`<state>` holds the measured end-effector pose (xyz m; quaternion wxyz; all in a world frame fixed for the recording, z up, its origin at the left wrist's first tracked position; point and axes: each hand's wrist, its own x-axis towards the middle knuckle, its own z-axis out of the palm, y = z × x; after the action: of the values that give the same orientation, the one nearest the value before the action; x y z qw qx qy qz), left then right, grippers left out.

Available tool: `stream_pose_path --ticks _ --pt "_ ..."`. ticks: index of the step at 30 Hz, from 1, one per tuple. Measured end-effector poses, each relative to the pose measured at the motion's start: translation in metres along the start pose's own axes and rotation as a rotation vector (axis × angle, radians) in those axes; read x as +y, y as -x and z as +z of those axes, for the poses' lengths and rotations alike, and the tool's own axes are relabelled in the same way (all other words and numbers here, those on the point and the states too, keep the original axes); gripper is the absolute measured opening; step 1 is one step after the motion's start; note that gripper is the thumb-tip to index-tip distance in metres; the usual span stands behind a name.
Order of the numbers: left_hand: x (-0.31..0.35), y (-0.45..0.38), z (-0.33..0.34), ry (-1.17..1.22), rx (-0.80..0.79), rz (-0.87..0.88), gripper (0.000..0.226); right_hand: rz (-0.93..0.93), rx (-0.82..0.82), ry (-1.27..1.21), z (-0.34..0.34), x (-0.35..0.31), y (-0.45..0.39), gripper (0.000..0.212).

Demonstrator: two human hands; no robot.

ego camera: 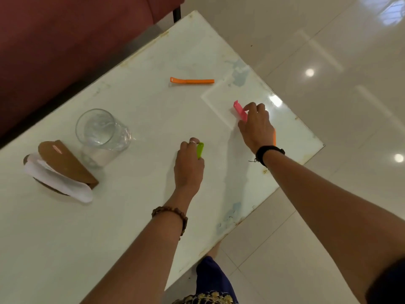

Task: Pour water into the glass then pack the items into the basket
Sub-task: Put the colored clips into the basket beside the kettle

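The left hand (189, 165) lies low on the worktop (135, 102) with its fingers curled over a green clip (200, 150), pinching it at the near end; the right hand (255, 126) reaches further out, its fingers closed round a pink clip (239, 110), and an orange sliver (274, 138) shows past its outer edge, which may be a second piece tucked under the palm, though the hand hides too much of it to say; an orange clip (191, 80) lies alone, well apart from both hands, towards the far side; the glass (102, 137) stands upright to the left with water in it, so the pouring looks done, and just beside it sits a brown napkin holder (65, 165) with white napkins (59, 181); the basket is not in view at all, so where these things must go cannot be told from here. The risks, as I judge them: the clips are thin and slick on a glossy top, so a shallow pinch could let one skid or spring away, and the pink one sits near the worktop's right edge, where it could drop to the tiled floor (328, 51); holding two pieces in one hand makes a fumble likelier; a left forearm sweeping back towards the unseen basket could catch the glass and spill it onto the napkins; the far orange clip could simply be left behind.
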<state>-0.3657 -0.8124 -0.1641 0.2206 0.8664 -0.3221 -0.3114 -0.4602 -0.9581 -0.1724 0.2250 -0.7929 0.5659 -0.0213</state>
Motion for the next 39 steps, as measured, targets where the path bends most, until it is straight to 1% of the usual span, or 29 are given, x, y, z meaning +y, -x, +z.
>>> stream_pose_path --ticks 2,3,5,7,9,11,13,17,21,24,27,29,31,32,35,37,39 --pt "-0.005 0.005 0.0 0.001 -0.012 -0.006 0.04 0.001 -0.013 0.029 0.004 -0.004 0.009 0.024" --pt "-0.009 0.009 -0.001 0.042 -0.015 -0.039 0.04 -0.015 -0.024 0.038 0.007 -0.007 0.017 0.022" --pt "-0.017 0.02 -0.005 0.226 -0.002 -0.159 0.04 -0.049 -0.055 0.016 0.015 -0.014 0.039 0.02" --pt "-0.026 0.033 -0.013 0.428 0.039 -0.263 0.041 -0.046 -0.095 -0.082 0.021 -0.025 0.066 0.017" --pt "-0.042 0.048 -0.026 0.596 0.096 -0.33 0.04 0.005 -0.125 -0.276 0.03 -0.044 0.1 0.017" --pt "-0.063 0.067 -0.045 0.722 0.165 -0.372 0.036 0.071 -0.138 -0.505 0.039 -0.073 0.137 0.012" --pt "-0.087 0.087 -0.068 0.807 0.225 -0.402 0.033 0.097 -0.177 -0.652 0.047 -0.105 0.177 0.013" --pt "-0.147 0.133 -0.127 0.927 0.357 -0.452 0.031 0.044 -0.314 -0.769 0.065 -0.179 0.253 0.011" --pt "-0.232 0.193 -0.202 0.989 0.546 -0.471 0.03 -0.071 -0.504 -0.783 0.097 -0.272 0.324 0.009" --pt "-0.3 0.24 -0.257 0.979 0.689 -0.502 0.03 -0.177 -0.643 -0.761 0.125 -0.346 0.375 0.008" --pt "-0.368 0.285 -0.311 0.903 0.839 -0.553 0.028 -0.278 -0.77 -0.735 0.153 -0.42 0.431 0.008" --pt "-0.418 0.317 -0.348 0.842 0.991 -0.58 0.025 -0.367 -0.852 -0.709 0.174 -0.471 0.472 0.008" --pt "-0.468 0.35 -0.382 0.719 1.134 -0.608 0.028 -0.446 -0.925 -0.672 0.196 -0.521 0.512 0.009" --pt "-0.488 0.362 -0.395 0.647 1.172 -0.627 0.027 -0.493 -0.942 -0.646 0.205 -0.542 0.528 0.01" --pt "-0.557 0.399 -0.425 0.498 1.256 -0.746 0.022 -0.597 -0.999 -0.577 0.242 -0.603 0.579 0.012" --pt "-0.591 0.412 -0.436 0.442 1.253 -0.798 0.022 -0.62 -1.016 -0.516 0.267 -0.633 0.603 0.013" --pt "-0.62 0.418 -0.443 0.382 1.214 -0.815 0.02 -0.663 -1.002 -0.437 0.293 -0.656 0.624 0.013"
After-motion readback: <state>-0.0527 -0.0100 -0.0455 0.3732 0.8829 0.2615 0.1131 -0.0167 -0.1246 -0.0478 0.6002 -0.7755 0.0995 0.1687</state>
